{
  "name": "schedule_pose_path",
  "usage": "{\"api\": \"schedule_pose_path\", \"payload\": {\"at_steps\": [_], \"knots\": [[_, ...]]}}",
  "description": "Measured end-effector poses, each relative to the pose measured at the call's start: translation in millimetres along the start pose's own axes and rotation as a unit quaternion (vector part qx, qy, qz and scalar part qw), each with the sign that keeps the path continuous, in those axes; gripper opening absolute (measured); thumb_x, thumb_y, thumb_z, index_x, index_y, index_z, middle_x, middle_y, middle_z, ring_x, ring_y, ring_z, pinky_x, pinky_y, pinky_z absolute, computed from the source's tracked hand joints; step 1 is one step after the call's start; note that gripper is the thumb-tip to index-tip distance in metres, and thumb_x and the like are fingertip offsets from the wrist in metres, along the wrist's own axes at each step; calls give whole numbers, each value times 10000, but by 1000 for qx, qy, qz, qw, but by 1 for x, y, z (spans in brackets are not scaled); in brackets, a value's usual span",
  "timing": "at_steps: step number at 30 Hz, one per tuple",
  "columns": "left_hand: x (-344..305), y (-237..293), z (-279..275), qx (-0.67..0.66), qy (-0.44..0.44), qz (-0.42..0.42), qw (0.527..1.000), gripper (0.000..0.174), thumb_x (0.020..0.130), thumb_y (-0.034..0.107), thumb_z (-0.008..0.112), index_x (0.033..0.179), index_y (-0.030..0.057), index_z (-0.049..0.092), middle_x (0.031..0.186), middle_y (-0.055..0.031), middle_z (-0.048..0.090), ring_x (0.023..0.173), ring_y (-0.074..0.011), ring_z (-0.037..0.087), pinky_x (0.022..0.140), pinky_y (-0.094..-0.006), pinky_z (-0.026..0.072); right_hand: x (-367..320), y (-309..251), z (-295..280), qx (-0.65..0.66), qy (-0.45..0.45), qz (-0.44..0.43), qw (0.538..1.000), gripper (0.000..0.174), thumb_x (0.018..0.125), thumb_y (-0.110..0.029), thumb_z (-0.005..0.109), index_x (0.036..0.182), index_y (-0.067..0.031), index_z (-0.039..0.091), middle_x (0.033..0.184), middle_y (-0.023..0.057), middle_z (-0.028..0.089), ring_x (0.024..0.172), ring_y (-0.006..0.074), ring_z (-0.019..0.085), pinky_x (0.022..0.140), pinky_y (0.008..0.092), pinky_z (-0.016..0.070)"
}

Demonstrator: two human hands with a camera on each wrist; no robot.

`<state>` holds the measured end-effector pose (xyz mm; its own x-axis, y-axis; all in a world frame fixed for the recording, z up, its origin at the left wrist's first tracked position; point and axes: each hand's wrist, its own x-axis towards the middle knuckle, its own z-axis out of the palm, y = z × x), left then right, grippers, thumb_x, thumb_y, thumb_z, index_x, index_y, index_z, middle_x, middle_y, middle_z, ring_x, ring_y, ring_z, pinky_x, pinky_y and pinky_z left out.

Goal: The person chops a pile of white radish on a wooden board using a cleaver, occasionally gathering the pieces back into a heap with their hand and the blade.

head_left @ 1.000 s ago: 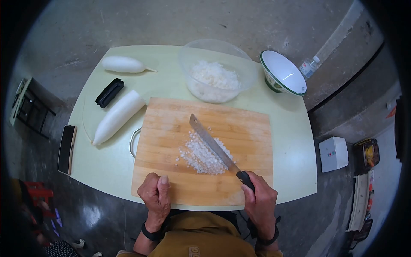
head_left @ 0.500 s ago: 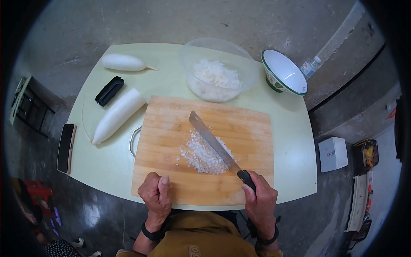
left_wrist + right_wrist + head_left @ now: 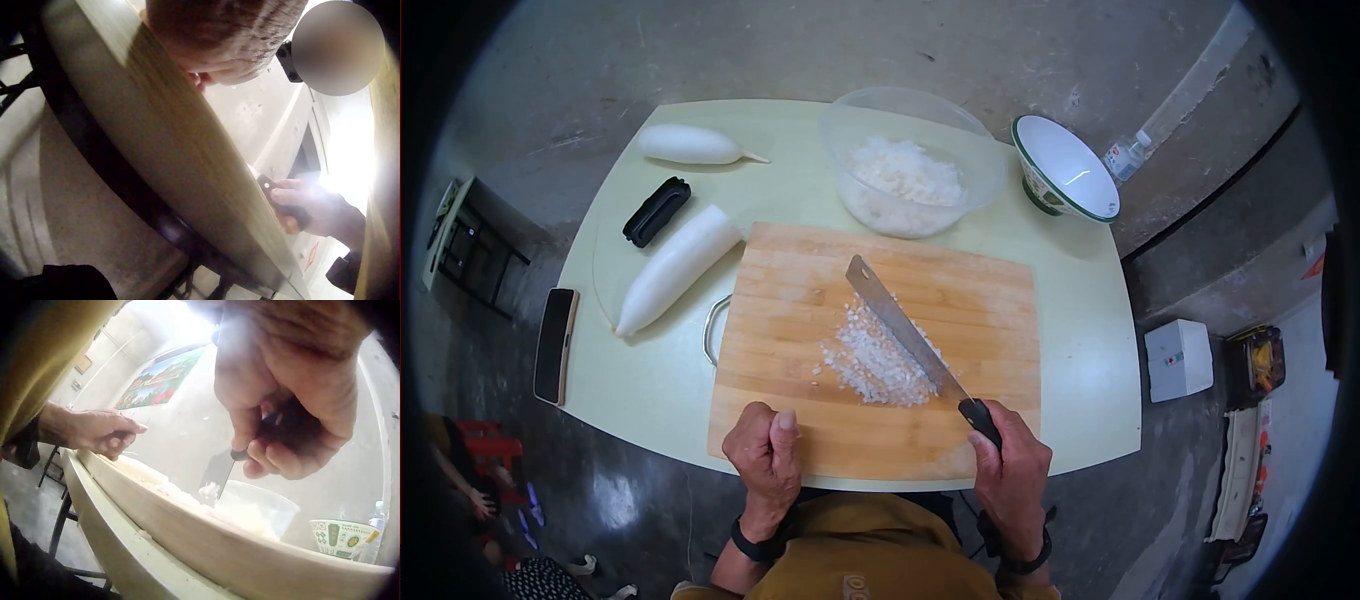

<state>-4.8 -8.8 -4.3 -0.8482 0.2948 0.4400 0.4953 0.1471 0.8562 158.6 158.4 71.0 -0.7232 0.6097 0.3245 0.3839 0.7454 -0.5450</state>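
My right hand (image 3: 1012,460) grips the black handle of a kitchen knife (image 3: 905,330). Its wide blade lies slantwise over a heap of finely chopped white bits (image 3: 868,362) on the wooden cutting board (image 3: 775,300). In the right wrist view, white bits cling to the blade (image 3: 219,478), and the fingers wrap round the handle. Near the board's front left corner is my left hand (image 3: 765,452), its fingers curled in a fist with the thumb on top, holding nothing.
Behind the board stands a translucent plastic bowl (image 3: 855,205) of white shreds, with a green-rimmed bowl (image 3: 1065,165) to its right. Leftward lie a cut white radish (image 3: 675,270), a whole radish (image 3: 690,145), a black case (image 3: 657,212) and, at the table edge, a phone (image 3: 555,345).
The knife and right hand have shifted slightly to the right, the blade still over the chopped heap. My left hand has stayed in place.
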Motion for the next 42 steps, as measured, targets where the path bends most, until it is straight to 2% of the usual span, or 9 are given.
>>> {"api": "schedule_pose_path", "payload": {"at_steps": [12, 15, 18, 25, 28, 30, 42], "knots": [[1, 3, 0, -2, -2, -2, 1000, 377, 961, 185, 582, 640, 3, 504, 553, -84, 421, 491, -210, 411, 472, -339, 313, -1, -7, -1, -10, -64, 6, 998, 342, 811, -34, 679, 1145, -55, 608, 897, 134, 657, 781, 308, 653, 655, 358, 514], [1, 2, 0, -3, 2, 0, 1000, 379, 960, 184, 582, 637, 4, 500, 552, -84, 418, 490, -214, 408, 472, -342, 312, -4, -6, -1, 22, -28, 9, 999, 350, 809, -34, 679, 1151, -56, 608, 904, 135, 658, 781, 309, 652, 661, 356, 515], [0, 1, 0, -7, 0, -1, 1000, 380, 960, 184, 582, 635, 5, 497, 550, -83, 414, 490, -218, 406, 472, -345, 311, 0, -5, 2, -17, -49, 11, 999, 354, 809, -32, 679, 1155, -56, 607, 904, 135, 655, 779, 308, 649, 666, 353, 515], [1, 2, 1, -11, 2, -2, 1000, 385, 959, 186, 585, 633, 4, 491, 549, -85, 413, 491, -224, 407, 470, -348, 310, -2, -8, -2, 1, -36, 18, 999, 347, 809, -30, 679, 1149, -52, 610, 897, 135, 649, 776, 306, 646, 670, 354, 511], [2, 1, 1, -8, 5, 6, 1000, 386, 959, 184, 585, 633, 1, 488, 549, -87, 414, 490, -226, 408, 469, -348, 309, 0, -4, 0, -13, -57, 13, 998, 335, 814, -28, 674, 1142, -48, 609, 899, 138, 649, 779, 308, 646, 671, 356, 511], [0, 0, 0, -7, 2, 2, 1000, 384, 958, 182, 585, 634, 1, 488, 549, -87, 414, 489, -226, 409, 469, -349, 308, -3, -5, 0, 11, -21, 2, 1000, 320, 819, -28, 670, 1133, -46, 609, 891, 133, 644, 767, 302, 643, 663, 359, 508], [2, 1, 1, -11, 1, 0, 1000, 368, 955, 170, 583, 640, 1, 496, 548, -83, 416, 492, -221, 408, 470, -347, 308, -3, -6, 0, -33, -63, 2, 997, 327, 816, -50, 684, 1134, -57, 608, 888, 114, 647, 752, 294, 644, 644, 355, 508]]}}
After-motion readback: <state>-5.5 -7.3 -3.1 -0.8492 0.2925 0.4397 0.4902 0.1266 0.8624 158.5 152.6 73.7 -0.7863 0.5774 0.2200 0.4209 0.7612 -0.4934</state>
